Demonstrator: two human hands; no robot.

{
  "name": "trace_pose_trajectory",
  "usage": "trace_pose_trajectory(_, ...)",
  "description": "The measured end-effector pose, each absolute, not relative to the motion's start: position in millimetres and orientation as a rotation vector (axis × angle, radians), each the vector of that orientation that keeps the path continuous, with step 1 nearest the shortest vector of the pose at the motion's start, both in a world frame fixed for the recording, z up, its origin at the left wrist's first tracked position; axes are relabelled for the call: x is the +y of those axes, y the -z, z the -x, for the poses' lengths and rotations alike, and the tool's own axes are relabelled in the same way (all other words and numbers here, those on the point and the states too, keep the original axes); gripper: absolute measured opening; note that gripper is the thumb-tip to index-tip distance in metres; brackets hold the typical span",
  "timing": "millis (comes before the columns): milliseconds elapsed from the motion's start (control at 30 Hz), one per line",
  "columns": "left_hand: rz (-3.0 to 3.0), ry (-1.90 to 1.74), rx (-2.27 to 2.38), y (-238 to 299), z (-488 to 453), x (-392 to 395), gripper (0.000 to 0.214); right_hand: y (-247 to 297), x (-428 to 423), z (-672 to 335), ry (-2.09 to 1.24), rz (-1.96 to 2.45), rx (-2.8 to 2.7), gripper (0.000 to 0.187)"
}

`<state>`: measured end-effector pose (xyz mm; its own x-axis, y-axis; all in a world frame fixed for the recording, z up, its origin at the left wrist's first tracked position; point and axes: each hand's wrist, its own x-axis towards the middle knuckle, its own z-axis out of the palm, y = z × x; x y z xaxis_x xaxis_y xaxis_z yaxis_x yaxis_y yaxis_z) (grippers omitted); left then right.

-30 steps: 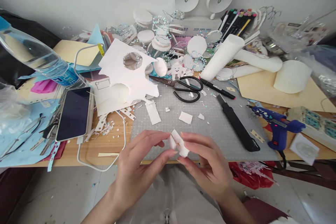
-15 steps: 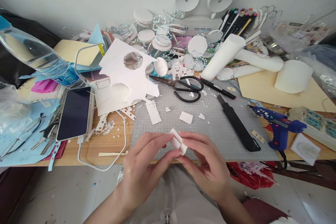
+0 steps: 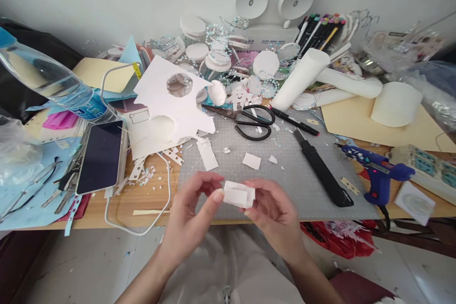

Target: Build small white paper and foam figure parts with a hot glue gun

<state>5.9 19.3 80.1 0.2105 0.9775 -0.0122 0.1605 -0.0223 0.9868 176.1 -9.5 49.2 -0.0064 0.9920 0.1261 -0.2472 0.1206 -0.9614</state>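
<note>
Both hands hold one small white folded paper piece [image 3: 239, 194] just above the near edge of the grey cutting mat [image 3: 299, 180]. My left hand [image 3: 192, 221] pinches its left end with thumb and fingers. My right hand [image 3: 272, 216] grips its right end, fingers curled round it. The piece lies level, like a small open box. A small white paper square [image 3: 251, 161] rests on the mat just beyond the hands.
Black scissors [image 3: 249, 121], a black utility knife [image 3: 320, 166] and a blue glue gun [image 3: 375, 173] lie on or beside the mat. A phone [image 3: 100, 156] with a white cable, a water bottle [image 3: 53, 86], cut white card [image 3: 171, 99], white rolls [image 3: 302, 78] and markers crowd the desk.
The paper piece has been turned from a tilted, folded shape to a level, opened one. Both hands have shifted slightly left and lifted a little.
</note>
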Motion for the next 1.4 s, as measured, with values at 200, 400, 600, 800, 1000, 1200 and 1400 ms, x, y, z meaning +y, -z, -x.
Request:
trace_pose_trajectory(200, -1.347, -0.824, 1.081, -74.0, -8.1, 19.3, 0.025, -47.9, -8.8, -177.1, -1.342, 0.997, -1.111, 0.027)
trace_pose_trajectory(400, -1.502, -0.849, 1.012, -72.3, -6.5, 17.5, 0.021, -60.2, -10.6, -172.4, -1.437, 1.082, -1.045, 0.015)
trace_pose_trajectory(600, -1.447, -0.924, 1.016, -69.2, -8.4, 14.2, 0.022, -69.3, -12.5, -169.1, -1.415, 1.061, -1.041, 0.014)
trace_pose_trajectory(800, -1.401, -0.94, 1.031, -64.7, -12.4, 14.5, 0.023, -62.5, -10.0, -165.3, -1.423, 1.058, -1.037, 0.016)
trace_pose_trajectory(1000, -1.456, -0.911, 1.084, -53.1, -17.4, 20.5, 0.026, -43.0, -2.1, -174.5, -1.54, 1.134, -1.028, 0.019)
trace_pose_trajectory(1200, -1.629, -0.839, 1.202, -45.5, -13.3, 31.7, 0.036, -40.0, 9.0, -208.0, -1.318, 1.291, -1.003, 0.028)
trace_pose_trajectory(1400, -2.066, -0.648, 1.398, -39.1, -14.8, 51.5, 0.039, -22.6, 15.0, -229.5, -1.031, 1.321, -1.064, 0.04)
